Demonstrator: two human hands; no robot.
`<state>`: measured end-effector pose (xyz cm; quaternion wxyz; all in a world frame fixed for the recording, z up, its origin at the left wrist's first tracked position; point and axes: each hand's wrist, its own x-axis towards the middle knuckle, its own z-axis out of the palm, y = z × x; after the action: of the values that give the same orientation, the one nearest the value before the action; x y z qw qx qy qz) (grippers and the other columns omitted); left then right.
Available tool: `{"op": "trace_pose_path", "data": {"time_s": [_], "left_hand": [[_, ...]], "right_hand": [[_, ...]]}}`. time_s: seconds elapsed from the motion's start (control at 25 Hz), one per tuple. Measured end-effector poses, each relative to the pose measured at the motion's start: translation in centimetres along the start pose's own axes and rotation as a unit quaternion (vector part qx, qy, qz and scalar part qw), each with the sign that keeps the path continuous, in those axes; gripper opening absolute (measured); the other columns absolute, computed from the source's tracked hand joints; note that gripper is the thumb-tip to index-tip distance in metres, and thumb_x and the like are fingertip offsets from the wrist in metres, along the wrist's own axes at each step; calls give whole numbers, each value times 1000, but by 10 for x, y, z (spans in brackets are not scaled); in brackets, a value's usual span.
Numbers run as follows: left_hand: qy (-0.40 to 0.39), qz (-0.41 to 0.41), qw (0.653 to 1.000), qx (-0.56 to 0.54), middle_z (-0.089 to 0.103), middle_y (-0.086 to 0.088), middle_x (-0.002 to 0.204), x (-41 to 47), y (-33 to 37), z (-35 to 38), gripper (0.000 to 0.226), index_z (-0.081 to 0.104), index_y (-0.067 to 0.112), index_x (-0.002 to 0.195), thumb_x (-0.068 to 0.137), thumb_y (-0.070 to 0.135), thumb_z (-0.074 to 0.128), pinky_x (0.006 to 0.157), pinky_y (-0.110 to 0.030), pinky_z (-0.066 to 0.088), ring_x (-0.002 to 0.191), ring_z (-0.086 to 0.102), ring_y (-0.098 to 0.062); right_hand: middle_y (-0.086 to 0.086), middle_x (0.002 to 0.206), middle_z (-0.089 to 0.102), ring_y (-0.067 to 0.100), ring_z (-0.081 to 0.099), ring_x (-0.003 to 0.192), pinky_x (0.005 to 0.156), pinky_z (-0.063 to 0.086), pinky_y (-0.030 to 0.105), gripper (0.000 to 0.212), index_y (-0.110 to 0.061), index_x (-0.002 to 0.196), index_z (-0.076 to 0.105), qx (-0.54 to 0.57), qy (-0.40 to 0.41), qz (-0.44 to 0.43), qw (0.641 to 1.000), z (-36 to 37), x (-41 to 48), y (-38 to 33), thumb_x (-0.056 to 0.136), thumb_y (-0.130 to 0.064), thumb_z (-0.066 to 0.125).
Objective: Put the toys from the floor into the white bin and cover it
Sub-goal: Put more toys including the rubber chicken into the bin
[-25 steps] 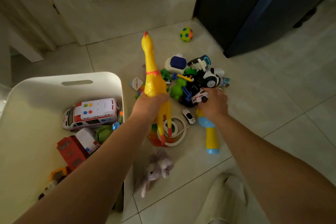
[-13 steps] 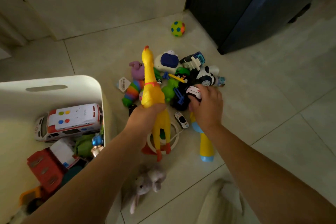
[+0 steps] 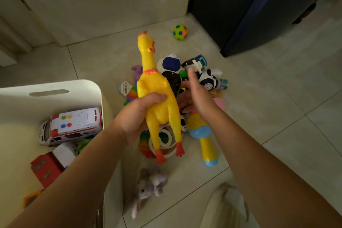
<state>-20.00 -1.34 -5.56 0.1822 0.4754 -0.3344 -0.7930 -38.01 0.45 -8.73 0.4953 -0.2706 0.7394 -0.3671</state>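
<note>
Head, chicken (image 3: 157, 89) raised, R hand (image 3: 196, 96) lifted

Rubber chicken (image 3: 157, 94) held beside the white bin (image 3: 55, 87).
The left hand (image 3: 137, 118) grips its body; the blurred right hand (image 3: 198, 96) is above the toy pile (image 3: 209, 79) on the floor (image 3: 277, 116).

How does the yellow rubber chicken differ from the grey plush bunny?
The rubber chicken is yellow and held upright in the left hand; the plush bunny is grey and lies untouched on the floor. The chicken is smooth, the bunny furry. Both are outside the white bin.
</note>
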Motion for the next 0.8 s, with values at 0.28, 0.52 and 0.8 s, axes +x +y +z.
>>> {"op": "trace_pose_path", "data": {"time_s": [0.28,0.52,0.8], "left_hand": [[143,37,989,-7,74,-8,97,-2,1,-28,25,62,22,99,80,36,69,77,-43,56,88,71,-29],[132,30,991,-8,74,-9,92,-9,0,-21,17,61,21,92,82,33,68,84,-47,57,86,72,-29],[81,41,995,-36,75,-12,99,-29,8,-25,21,64,17,103,85,29,65,90,-52,54,95,71,-32]], "right_hand": [[14,140,48,29,54,121,97,48,40,67,-17,144,38,-162,113,-54,979,-13,44,71,85,-20,69],[19,133,49,37,51,119,92,45,43,59,-5,128,41,-376,138,-10,916,33,56,83,85,-34,70],[19,93,61,31,55,80,63,34,33,17,-6,94,55,-176,229,-62,955,22,41,65,97,-22,52]]}}
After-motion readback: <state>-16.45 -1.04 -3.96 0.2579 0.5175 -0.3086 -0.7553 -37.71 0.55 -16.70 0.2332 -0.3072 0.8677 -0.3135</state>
